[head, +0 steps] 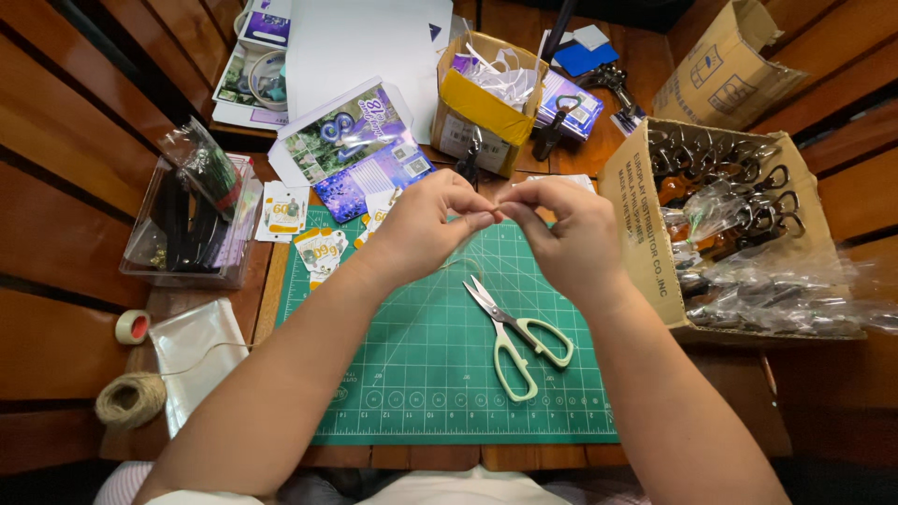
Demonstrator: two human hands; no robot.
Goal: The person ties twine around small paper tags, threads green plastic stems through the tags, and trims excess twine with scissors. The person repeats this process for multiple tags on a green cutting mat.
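Twine strand (494,208): thin pale piece, pinched between both hands above the far edge of the cutting mat; its exact length cannot be told.
Twine ball (131,399): natural-coloured spool, off the mat's near left corner; a loose strand runs from it across a clear plastic bag (196,360) toward the mat.
Tape roll (133,326): small, red-cored, left of the mat, just beyond the twine ball.
Clear plastic box (187,224): left of the mat's far corner, filled with dark items and a bagged bundle.
Small printed cards (318,248): lying on and beside the mat's far left corner.
Printed sheets (351,150): purple and green, beyond the mat on the far left.
Cutting mat (421,374): green, gridded, centred on the wooden table (56,140).
Left hand (421,229): over the mat's far edge, fingers closed, thumb and forefinger gripping the strand's end.
Right hand (561,234): beside the left, fingertips touching it, fingers curled and pinching the same strand.
Scissors (514,337): pale green handles, blades shut, lying on the mat below the hands, tips pointing to the far left.
Small yellow-taped box (482,103): beyond the mat, holding white scraps.
Large cardboard box (645,234): against the mat's right edge, full of metal clasps and plastic bags.
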